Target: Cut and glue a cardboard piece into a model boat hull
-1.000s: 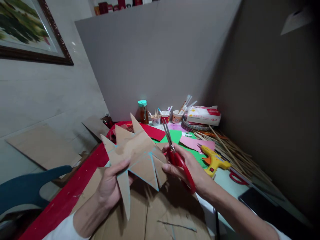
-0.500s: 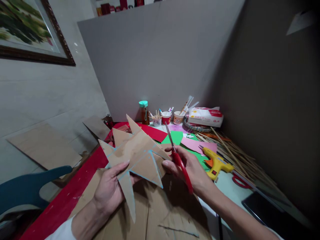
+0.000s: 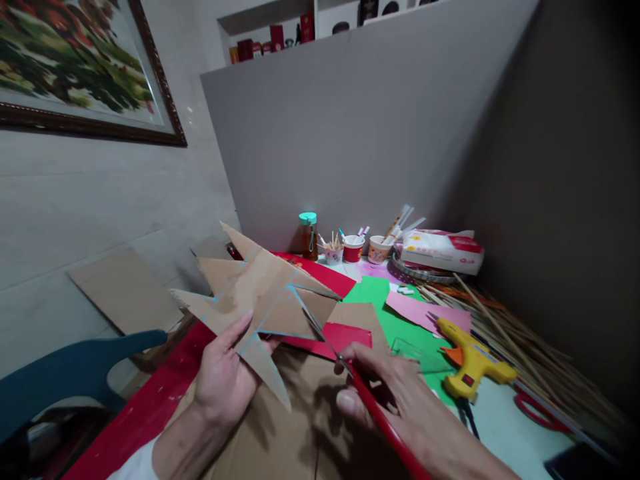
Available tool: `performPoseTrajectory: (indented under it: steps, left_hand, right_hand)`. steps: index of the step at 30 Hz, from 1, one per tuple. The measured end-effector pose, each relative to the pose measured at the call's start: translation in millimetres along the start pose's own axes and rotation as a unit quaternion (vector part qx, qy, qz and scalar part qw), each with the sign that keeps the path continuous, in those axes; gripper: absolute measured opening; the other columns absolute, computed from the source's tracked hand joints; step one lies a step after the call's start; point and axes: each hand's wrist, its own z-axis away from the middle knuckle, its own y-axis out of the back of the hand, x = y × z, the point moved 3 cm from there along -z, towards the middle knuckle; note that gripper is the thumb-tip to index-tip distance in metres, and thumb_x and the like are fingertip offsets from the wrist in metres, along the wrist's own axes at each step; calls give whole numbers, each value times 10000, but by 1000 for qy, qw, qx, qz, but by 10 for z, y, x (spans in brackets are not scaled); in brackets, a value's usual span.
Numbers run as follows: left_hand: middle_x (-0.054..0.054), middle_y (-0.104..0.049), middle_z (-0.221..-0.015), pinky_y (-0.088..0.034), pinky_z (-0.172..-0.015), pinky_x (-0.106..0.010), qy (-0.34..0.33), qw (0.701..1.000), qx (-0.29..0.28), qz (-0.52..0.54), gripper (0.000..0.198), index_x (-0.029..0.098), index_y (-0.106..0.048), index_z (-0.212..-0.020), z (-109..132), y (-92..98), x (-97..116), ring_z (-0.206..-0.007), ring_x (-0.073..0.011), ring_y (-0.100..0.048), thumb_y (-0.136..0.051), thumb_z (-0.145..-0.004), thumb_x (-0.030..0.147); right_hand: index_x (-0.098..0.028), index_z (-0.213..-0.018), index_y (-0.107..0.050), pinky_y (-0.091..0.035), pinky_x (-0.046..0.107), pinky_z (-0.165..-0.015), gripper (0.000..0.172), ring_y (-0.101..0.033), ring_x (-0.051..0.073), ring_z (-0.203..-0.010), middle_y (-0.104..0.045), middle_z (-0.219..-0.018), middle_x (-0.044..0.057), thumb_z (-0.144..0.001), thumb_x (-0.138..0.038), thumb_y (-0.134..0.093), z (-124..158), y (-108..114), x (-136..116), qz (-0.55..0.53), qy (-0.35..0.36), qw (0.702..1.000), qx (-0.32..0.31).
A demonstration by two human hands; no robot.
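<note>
My left hand (image 3: 227, 377) grips a brown cardboard cutout (image 3: 243, 287) with several pointed arms and blue lines drawn on it. The thumb lies on top and the fingers are hidden beneath. Red-handled scissors (image 3: 373, 407) are in my right hand (image 3: 395, 393), with their blades pointing up and left, over or against the cutout's right-hand points. Whether the blades touch the cardboard I cannot tell. Under both hands lies a larger cardboard sheet (image 3: 280, 443).
A yellow glue gun (image 3: 473, 363) lies to the right, near green paper (image 3: 373, 290), pink paper (image 3: 425, 310) and thin wooden sticks (image 3: 540, 360). Behind stand a bottle (image 3: 309, 240), a red paper cup (image 3: 353, 250) and a tissue pack (image 3: 440, 252). A blue chair (image 3: 85, 353) is at left.
The cutout has shifted left in view and turned slightly. My right hand has come away from its edge and moved lower, the scissors now pointing left toward it. The camera view has shifted.
</note>
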Motion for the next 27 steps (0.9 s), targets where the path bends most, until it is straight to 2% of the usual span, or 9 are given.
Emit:
performPoseTrajectory:
  steps: [4, 7, 12, 20, 23, 27]
  left_hand:
    - [-158, -793, -1048, -593, -989, -408, 24, 999, 22, 2, 422, 35, -572, -1352, 32, -12, -16, -960, -256, -771, -399, -971, 82]
    - [-144, -804, -995, -592, -988, -404, 15, 1000, 27, -1, 421, 37, -572, -1348, 42, -40, -7, -950, -249, -773, -396, -967, 71]
    - [-122, -811, -876, -597, -976, -408, 1, 998, 57, -6, 415, 33, -584, -1331, 58, -47, 17, -924, -248, -777, -380, -973, 81]
    - [-143, -800, -1008, -600, -970, -404, 3, 999, 27, -46, 451, 74, -575, -1367, 85, -28, -42, -971, -264, -766, -452, -934, 59]
    - [-144, -802, -984, -597, -974, -427, 16, 998, 21, -62, 466, 72, -584, -1361, 103, -3, -61, -970, -283, -765, -475, -909, 46]
    - [-132, -804, -986, -599, -967, -454, 58, 996, 12, -74, 503, 104, -610, -1347, 177, 65, -124, -991, -319, -757, -552, -850, 59]
  right_hand:
    - [-266, -878, -696, -409, 357, -667, 430, -580, 277, -777, -682, -797, 65, -763, -663, -578, 36, -23, -21, -34, 2, 999, 12]
    - [-266, -836, -714, -429, 365, -700, 408, -606, 278, -803, -689, -788, 61, -794, -652, -588, 95, 25, -85, -39, -1, 998, 46]
    - [-269, -847, -728, -414, 359, -661, 433, -605, 262, -727, -696, -746, 59, -810, -676, -585, 135, 40, -139, -29, 6, 998, 57]
    - [-276, -883, -691, -404, 394, -752, 448, -587, 275, -782, -671, -758, 52, -831, -691, -532, 89, -1, -119, -28, -11, 999, 22]
    - [-270, -930, -695, -420, 429, -775, 495, -594, 314, -856, -659, -779, 65, -792, -716, -531, 77, -11, -88, -38, -27, 999, 7]
    - [-273, -972, -702, -426, 482, -797, 580, -572, 367, -950, -666, -882, 104, -704, -759, -532, 71, -12, -56, -31, -66, 997, 17]
